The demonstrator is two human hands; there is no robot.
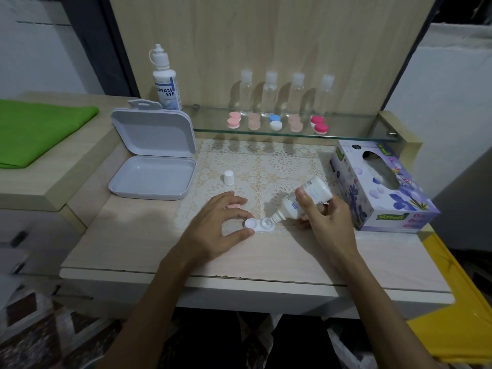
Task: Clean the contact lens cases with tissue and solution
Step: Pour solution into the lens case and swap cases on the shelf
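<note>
While the left hand pinches the open white lens case between thumb and fingers to steady it on the lace mat, the right hand grips a small solution bottle tipped nozzle-down over the case's right well, at about 3 o'clock from the left hand. That tilt suggests solution is being squeezed into the well, though no drop is clearly visible. A pink lid lies partly hidden under the left fingers, and the bottle's white cap stands at 12 o'clock from them, set aside within reach. Just beside the right hand at 2 o'clock sits the tissue box, likely placed for the wiping step to come. On the glass shelf at 12 o'clock, further closed lens cases wait in a row before clear bottles; an open grey box lies at 10 o'clock.
</note>
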